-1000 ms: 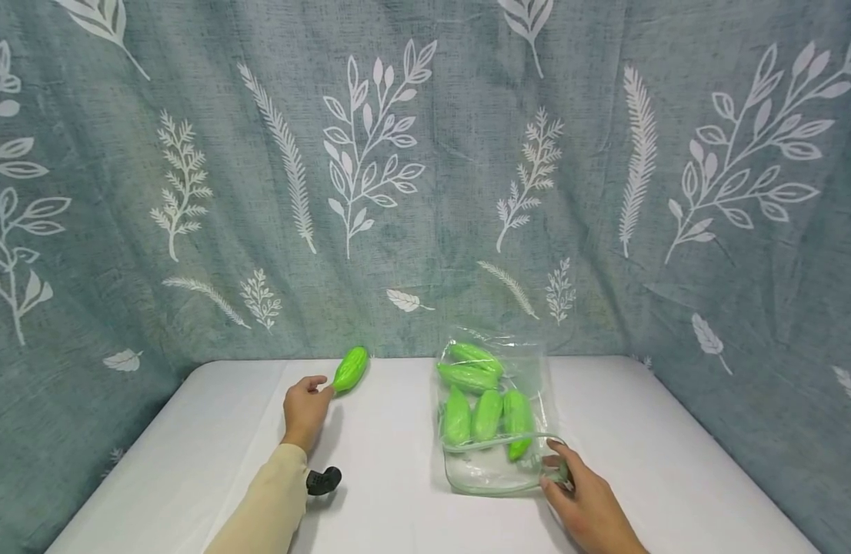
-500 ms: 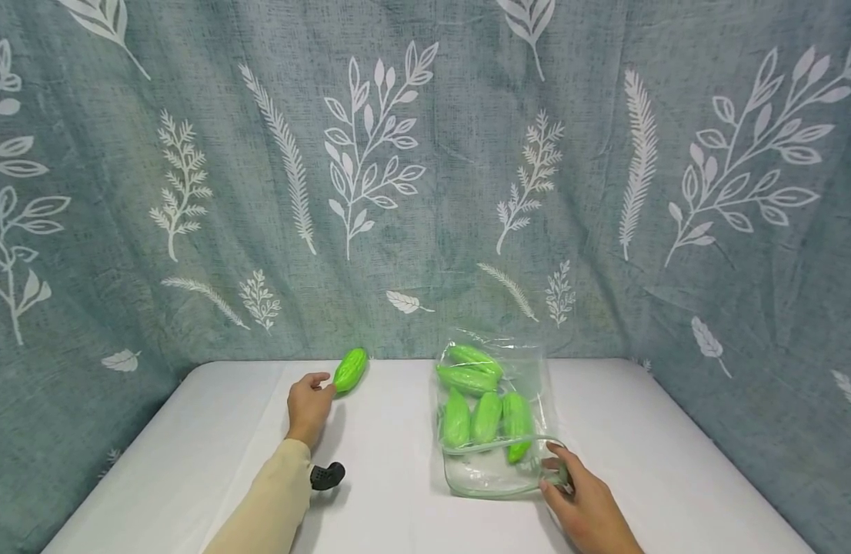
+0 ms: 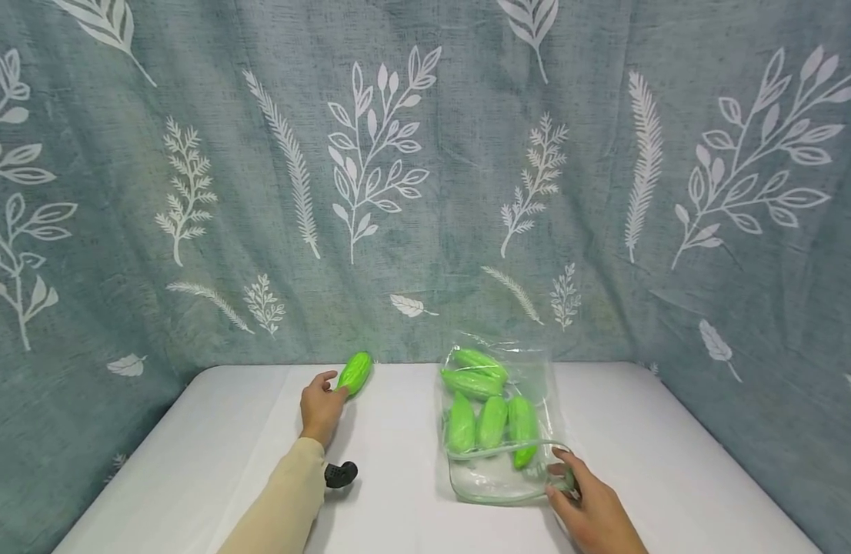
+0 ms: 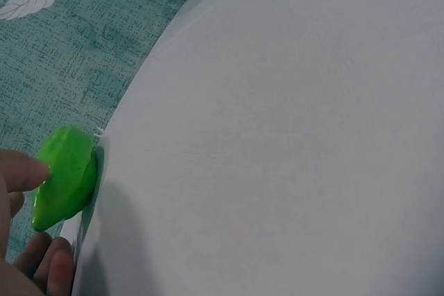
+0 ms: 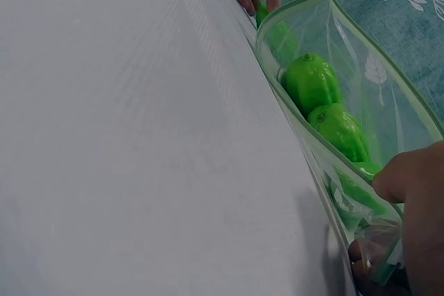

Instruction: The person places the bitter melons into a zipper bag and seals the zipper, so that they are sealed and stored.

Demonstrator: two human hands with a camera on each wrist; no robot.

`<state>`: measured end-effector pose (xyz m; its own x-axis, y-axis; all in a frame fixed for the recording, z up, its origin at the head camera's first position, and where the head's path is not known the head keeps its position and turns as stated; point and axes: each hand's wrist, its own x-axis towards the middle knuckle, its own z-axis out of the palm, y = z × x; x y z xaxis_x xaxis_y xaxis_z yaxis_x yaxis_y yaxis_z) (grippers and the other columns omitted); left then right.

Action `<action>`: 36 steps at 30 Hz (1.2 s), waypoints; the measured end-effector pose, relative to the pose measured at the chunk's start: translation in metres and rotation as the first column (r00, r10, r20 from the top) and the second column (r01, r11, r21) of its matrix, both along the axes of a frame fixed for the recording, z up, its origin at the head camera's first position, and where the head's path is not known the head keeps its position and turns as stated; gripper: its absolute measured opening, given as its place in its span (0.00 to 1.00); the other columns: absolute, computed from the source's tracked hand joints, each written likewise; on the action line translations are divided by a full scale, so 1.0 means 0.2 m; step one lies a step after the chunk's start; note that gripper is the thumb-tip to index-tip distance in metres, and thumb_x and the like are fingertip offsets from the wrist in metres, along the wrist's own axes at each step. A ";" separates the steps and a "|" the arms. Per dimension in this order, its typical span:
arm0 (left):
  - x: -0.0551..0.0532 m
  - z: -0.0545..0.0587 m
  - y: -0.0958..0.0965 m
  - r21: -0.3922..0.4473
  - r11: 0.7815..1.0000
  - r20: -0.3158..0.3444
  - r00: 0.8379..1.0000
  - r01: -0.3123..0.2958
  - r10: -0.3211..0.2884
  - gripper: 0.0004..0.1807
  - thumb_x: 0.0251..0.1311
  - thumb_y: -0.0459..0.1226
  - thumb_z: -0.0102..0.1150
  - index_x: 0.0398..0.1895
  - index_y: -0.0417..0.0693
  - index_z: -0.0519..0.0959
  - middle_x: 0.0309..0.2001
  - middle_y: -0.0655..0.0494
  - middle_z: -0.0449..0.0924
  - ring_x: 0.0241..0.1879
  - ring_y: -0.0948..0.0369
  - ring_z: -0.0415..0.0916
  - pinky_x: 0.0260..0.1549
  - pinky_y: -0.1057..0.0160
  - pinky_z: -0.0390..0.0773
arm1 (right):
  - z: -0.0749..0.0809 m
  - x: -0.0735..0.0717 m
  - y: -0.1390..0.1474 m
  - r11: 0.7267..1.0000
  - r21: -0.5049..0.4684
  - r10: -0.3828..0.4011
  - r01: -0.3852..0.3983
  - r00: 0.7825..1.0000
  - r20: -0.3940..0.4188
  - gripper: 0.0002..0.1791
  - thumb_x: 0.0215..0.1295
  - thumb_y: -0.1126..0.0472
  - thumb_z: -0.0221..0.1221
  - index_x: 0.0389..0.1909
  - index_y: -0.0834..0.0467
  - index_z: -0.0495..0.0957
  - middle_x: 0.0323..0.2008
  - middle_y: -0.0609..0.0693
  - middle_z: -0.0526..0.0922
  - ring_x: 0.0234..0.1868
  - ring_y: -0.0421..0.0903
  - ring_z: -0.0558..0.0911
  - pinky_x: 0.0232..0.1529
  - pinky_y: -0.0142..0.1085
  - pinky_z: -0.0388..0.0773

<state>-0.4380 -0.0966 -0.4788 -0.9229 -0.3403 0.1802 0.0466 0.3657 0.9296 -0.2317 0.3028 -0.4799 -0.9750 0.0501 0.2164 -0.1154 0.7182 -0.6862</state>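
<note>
A bright green, ridged bitter melon [image 3: 355, 372] lies at the back left of the table. My left hand [image 3: 322, 408] is at its near end. In the left wrist view, the thumb overlaps the melon's side, while the other fingers [image 4: 52, 265] sit apart near its pointed tip. My right hand [image 3: 592, 500] pinches the right end of a clear plastic bag's green-edged mouth [image 3: 495, 502], with the thumb outside. The mouth gapes toward me. Several more bitter melons [image 3: 492, 423] lie inside; the right wrist view shows their rounded ends [image 5: 312, 81].
A white cloth [image 3: 398, 462] covers the table. Behind it hangs a grey-green curtain [image 3: 425, 192] printed with white leaves. A black device [image 3: 341, 475] sticks out from the left sleeve [image 3: 280, 492].
My left hand has shifted slightly right, closer over the near end of the lone melon. The right hand keeps its hold on the bag. The head view has shifted a little.
</note>
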 end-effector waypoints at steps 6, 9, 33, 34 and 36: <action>-0.02 -0.01 0.00 -0.028 0.999 -0.001 1.000 0.016 -0.016 0.26 0.59 0.34 0.64 0.62 0.40 0.77 0.56 0.33 0.72 0.58 0.42 0.69 0.56 0.43 0.69 | 0.00 0.00 0.00 1.000 0.015 0.001 -0.001 1.000 -0.007 0.32 0.70 0.52 0.62 0.71 0.56 0.66 0.54 0.50 0.83 0.47 0.45 0.83 0.45 0.37 0.80; -0.03 0.00 0.01 -0.050 0.998 -0.010 1.000 0.024 -0.024 0.27 0.58 0.34 0.64 0.63 0.40 0.76 0.56 0.32 0.72 0.58 0.42 0.69 0.56 0.43 0.69 | 0.01 0.00 -0.01 1.000 0.018 0.003 -0.002 1.000 -0.013 0.32 0.70 0.52 0.62 0.71 0.57 0.66 0.54 0.50 0.83 0.47 0.46 0.83 0.45 0.38 0.80; -0.03 0.00 0.04 -0.175 0.981 0.058 0.995 0.084 -0.075 0.29 0.58 0.33 0.62 0.65 0.40 0.74 0.61 0.37 0.75 0.63 0.41 0.69 0.62 0.43 0.67 | 0.00 0.00 0.00 1.000 0.022 -0.009 0.009 1.000 -0.006 0.32 0.69 0.52 0.62 0.71 0.55 0.66 0.54 0.48 0.83 0.50 0.47 0.83 0.47 0.41 0.79; -0.03 0.00 0.04 -0.184 0.979 0.062 0.995 0.084 -0.074 0.29 0.58 0.34 0.63 0.66 0.41 0.74 0.61 0.38 0.75 0.63 0.41 0.69 0.62 0.42 0.67 | 0.00 0.00 0.00 1.000 0.016 -0.007 0.007 1.000 -0.005 0.32 0.69 0.52 0.62 0.71 0.55 0.66 0.54 0.49 0.83 0.49 0.46 0.83 0.47 0.40 0.80; -0.04 0.00 0.05 -0.199 0.977 0.065 0.996 0.080 -0.068 0.30 0.59 0.36 0.64 0.66 0.41 0.74 0.62 0.37 0.75 0.62 0.41 0.69 0.62 0.41 0.66 | 0.00 0.01 0.00 1.000 0.016 -0.004 0.005 1.000 -0.007 0.32 0.69 0.52 0.63 0.71 0.55 0.66 0.54 0.49 0.83 0.49 0.46 0.83 0.46 0.39 0.80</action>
<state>-0.4455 -0.0873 -0.4797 -0.9551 -0.2326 0.1835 0.0290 0.5429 0.8393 -0.2306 0.3034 -0.4791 -0.9733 0.0510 0.2238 -0.1168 0.7294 -0.6740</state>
